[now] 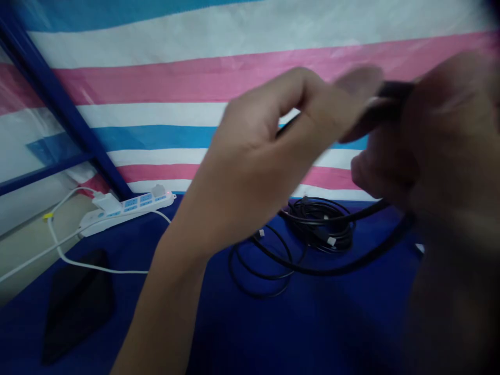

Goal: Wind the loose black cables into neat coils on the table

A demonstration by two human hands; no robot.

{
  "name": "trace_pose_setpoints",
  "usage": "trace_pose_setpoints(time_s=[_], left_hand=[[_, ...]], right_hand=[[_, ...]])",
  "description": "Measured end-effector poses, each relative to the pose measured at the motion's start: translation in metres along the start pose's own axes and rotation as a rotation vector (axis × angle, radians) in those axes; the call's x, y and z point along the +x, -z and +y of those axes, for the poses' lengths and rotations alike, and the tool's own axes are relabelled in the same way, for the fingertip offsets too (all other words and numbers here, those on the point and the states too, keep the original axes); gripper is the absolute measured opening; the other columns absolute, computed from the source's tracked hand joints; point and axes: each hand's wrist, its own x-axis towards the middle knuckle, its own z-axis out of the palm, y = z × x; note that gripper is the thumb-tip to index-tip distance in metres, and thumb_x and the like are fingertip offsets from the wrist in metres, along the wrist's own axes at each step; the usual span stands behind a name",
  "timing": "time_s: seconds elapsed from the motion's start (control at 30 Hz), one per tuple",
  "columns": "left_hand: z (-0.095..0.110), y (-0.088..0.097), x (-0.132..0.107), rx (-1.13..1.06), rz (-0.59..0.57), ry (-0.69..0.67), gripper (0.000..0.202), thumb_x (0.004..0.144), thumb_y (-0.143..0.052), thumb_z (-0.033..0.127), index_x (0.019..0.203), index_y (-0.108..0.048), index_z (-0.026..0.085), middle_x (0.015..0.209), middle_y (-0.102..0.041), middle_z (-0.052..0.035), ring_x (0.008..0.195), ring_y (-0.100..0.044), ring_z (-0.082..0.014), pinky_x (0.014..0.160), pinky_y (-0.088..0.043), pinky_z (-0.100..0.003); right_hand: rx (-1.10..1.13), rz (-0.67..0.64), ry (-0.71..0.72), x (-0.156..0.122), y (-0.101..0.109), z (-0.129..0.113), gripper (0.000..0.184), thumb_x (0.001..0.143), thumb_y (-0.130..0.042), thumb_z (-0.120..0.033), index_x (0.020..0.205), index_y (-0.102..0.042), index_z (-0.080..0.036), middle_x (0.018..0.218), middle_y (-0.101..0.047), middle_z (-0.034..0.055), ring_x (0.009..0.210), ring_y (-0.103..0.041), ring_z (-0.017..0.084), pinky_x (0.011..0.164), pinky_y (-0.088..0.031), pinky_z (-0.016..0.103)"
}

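Both my hands are raised in front of the striped sheet, close together on a black cable (332, 270). My left hand (285, 125) pinches the cable between thumb and fingers, and a piece of it shows through the gap behind the thumb. At the right edge my right hand (449, 140) is closed around the same cable; motion blurs it. Loops of the cable hang below my right hand and run down to loose turns on the blue surface (312, 323). Behind them lies a coiled bundle of black cable (320, 224) with pale connector ends.
A white power strip (128, 205) with a plugged-in white adapter (106, 202) lies at the left, a white cord (101, 269) trailing from it. A flat black object (78, 302) rests nearer. A blue metal frame (66, 104) stands before the striped sheet (164, 78).
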Motion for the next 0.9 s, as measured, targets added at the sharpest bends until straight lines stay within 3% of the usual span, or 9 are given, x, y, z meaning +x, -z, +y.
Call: trace_pose_setpoints(time_s=[0.1,0.17,0.27,0.4,0.5,0.6,0.67,0.73,0.9], left_hand=[[-0.004,-0.003,0.002,0.044,-0.066,0.076,0.035,0.090,-0.041,0.031,0.061,-0.048,0.013,0.045,-0.039,0.0042,0.036,-0.037,0.0014,0.044,-0.033,-0.012],[-0.008,-0.004,0.004,-0.001,-0.036,0.110,0.042,0.089,-0.042,0.034,0.054,-0.046,0.012,0.045,-0.039,0.0026,0.038,-0.037,0.0015,0.041,-0.028,-0.011],[-0.012,-0.003,0.006,-0.019,-0.040,0.130,0.045,0.089,-0.042,0.035,0.051,-0.043,0.011,0.047,-0.040,0.0010,0.041,-0.036,0.0013,0.039,-0.025,-0.010],[-0.008,0.002,0.005,0.040,-0.013,0.105,0.045,0.090,-0.040,0.032,0.051,-0.039,0.011,0.045,-0.034,0.0025,0.039,-0.031,0.0027,0.038,-0.022,-0.010],[-0.007,0.006,0.002,0.094,0.034,0.022,0.043,0.091,-0.037,0.034,0.057,-0.048,0.009,0.048,-0.037,0.0029,0.040,-0.034,0.0033,0.039,-0.021,-0.008],[-0.009,0.008,0.000,0.017,-0.076,-0.067,0.044,0.092,-0.025,0.034,0.077,-0.058,0.008,0.056,-0.044,0.0023,0.046,-0.043,0.0038,0.046,-0.031,-0.006],[-0.010,0.008,0.000,-0.035,-0.149,-0.040,0.035,0.092,-0.031,0.032,0.081,-0.056,0.010,0.057,-0.049,0.0021,0.048,-0.048,0.0014,0.048,-0.037,-0.008],[-0.010,0.009,0.001,-0.014,-0.144,-0.020,0.028,0.090,-0.039,0.031,0.076,-0.053,0.011,0.055,-0.050,0.0017,0.046,-0.048,-0.0008,0.045,-0.038,-0.010],[-0.007,0.016,0.004,0.112,-0.227,0.071,0.043,0.092,-0.033,0.033,0.063,-0.057,0.011,0.050,-0.052,-0.0008,0.040,-0.048,-0.0040,0.040,-0.036,-0.012]], right_hand=[[-0.072,-0.155,-0.053,0.007,0.004,-0.001,0.046,0.088,-0.039,-0.052,0.057,-0.053,-0.022,0.043,-0.028,0.0032,0.043,-0.032,0.007,0.045,-0.023,0.026],[-0.108,-0.273,-0.015,0.013,0.004,-0.003,0.043,0.090,-0.037,-0.049,0.061,-0.060,-0.026,0.040,-0.030,0.0022,0.041,-0.035,0.008,0.044,-0.027,0.026],[-0.115,-0.328,0.027,0.017,0.000,-0.006,0.039,0.091,-0.036,-0.043,0.067,-0.063,-0.028,0.041,-0.038,-0.0001,0.040,-0.036,0.007,0.041,-0.029,0.026],[-0.108,-0.233,0.023,0.015,-0.008,-0.009,0.043,0.090,-0.040,-0.044,0.056,-0.053,-0.022,0.044,-0.040,0.0007,0.040,-0.034,0.006,0.041,-0.023,0.025],[-0.037,0.018,-0.084,0.012,-0.011,-0.009,0.029,0.084,-0.050,-0.048,0.068,-0.059,-0.025,0.050,-0.042,0.0015,0.044,-0.037,0.008,0.044,-0.024,0.025],[0.035,0.212,-0.184,0.009,-0.011,-0.006,0.026,0.081,-0.053,-0.052,0.080,-0.060,-0.027,0.058,-0.045,0.0029,0.047,-0.036,0.009,0.047,-0.025,0.027],[0.054,0.214,-0.245,0.008,-0.011,-0.003,0.027,0.082,-0.050,-0.053,0.081,-0.060,-0.027,0.060,-0.045,0.0034,0.047,-0.035,0.009,0.047,-0.024,0.028],[0.065,0.192,-0.261,0.008,-0.012,-0.001,0.029,0.082,-0.049,-0.054,0.078,-0.059,-0.027,0.060,-0.045,0.0030,0.046,-0.037,0.009,0.047,-0.024,0.028],[-0.003,0.078,-0.172,0.008,-0.013,-0.001,0.043,0.084,-0.042,-0.059,0.066,-0.056,-0.023,0.068,-0.053,0.0024,0.055,-0.051,0.008,0.049,-0.032,0.028]])
